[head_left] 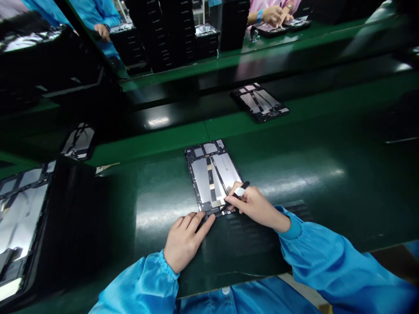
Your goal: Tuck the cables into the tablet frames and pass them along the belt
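An opened tablet (200, 172) lies on the green table in front of me, its silvery inside facing up. Ribbon cables run down its middle. My left hand (185, 240) rests at the tablet's near left corner, fingers stretched out and fingertips touching its edge. Between the thumb and fingers of my right hand (250, 203) are slim black tweezers (242, 188) with a white tag. Their tip points down at the small parts along the tablet's near edge; whether it touches them I cannot tell.
Another opened tablet (262, 102) lies farther back on the right, and one (79, 140) at the left. A tall dark stack with an opened tablet (24, 209) on top stands close by on the left. Black tray stacks (160, 35) and co-workers' hands (276, 16) are across the table.
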